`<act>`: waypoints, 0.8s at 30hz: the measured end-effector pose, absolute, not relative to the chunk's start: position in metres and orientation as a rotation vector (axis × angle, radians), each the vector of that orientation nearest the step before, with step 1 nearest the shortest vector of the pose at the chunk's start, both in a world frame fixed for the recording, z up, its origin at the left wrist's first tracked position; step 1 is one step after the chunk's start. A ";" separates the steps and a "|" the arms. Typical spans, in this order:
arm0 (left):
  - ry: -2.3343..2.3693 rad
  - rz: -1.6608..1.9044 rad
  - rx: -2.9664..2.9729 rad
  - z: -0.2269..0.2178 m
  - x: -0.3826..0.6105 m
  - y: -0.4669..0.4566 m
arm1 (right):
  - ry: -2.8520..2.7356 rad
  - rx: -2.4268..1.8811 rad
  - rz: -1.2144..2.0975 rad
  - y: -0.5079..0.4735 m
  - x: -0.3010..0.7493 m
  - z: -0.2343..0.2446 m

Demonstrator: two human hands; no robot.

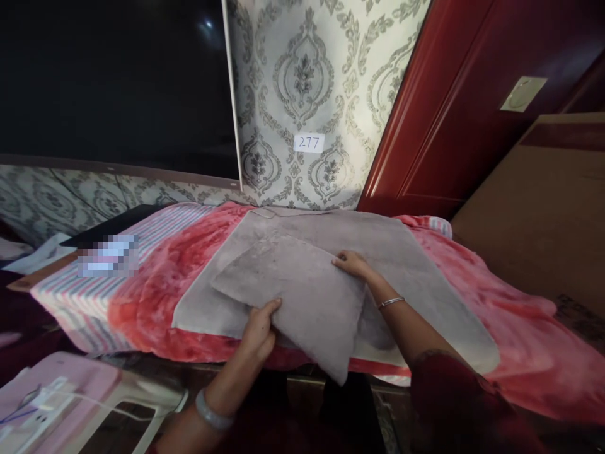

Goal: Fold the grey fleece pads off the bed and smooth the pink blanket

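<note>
A flat, roughly rectangular grey piece of plush-looking fabric (307,290) is tilted between my hands, one corner hanging past the near edge of the bed-like surface. It could be a cushion cover, but I cannot tell. My left hand (261,325) grips its near edge, thumb on top and fingers hidden underneath. At its far right edge, my right hand (352,262) pinches the fabric with curled fingers. Beneath it spreads a larger grey cloth (406,271), partly covered and in shadow. That cloth lies over a red and pink fuzzy blanket (155,290).
To the left are a striped cloth (70,296) and a blurred-out item (108,255). A pink and white stool (70,384) with a cable stands near left. A large screen (113,82), patterned wall (302,75), red door (454,94) and cardboard box (543,208) surround the surface.
</note>
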State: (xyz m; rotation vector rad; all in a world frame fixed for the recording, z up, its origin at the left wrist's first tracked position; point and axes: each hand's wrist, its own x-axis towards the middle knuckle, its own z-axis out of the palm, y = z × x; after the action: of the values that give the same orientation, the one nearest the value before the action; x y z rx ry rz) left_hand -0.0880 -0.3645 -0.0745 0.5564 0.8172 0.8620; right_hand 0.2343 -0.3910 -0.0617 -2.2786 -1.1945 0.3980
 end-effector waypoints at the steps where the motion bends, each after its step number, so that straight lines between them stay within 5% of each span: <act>1: 0.818 0.847 0.575 -0.073 -0.098 -0.356 | -1.215 -2.273 0.426 -0.393 0.233 -0.062; 14: 0.901 0.701 0.545 -0.081 -0.186 -0.281 | -1.077 -1.639 1.266 -0.400 0.177 -0.065; 24: 0.875 0.718 0.521 -0.086 -0.191 -0.277 | -0.795 -1.377 1.435 -0.397 0.161 -0.067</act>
State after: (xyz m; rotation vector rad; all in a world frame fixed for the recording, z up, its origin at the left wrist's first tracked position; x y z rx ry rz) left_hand -0.1910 -0.2768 -0.0862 0.5206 0.8754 0.7175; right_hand 0.1614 -0.3968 -0.0674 -1.3773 -0.7954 1.4351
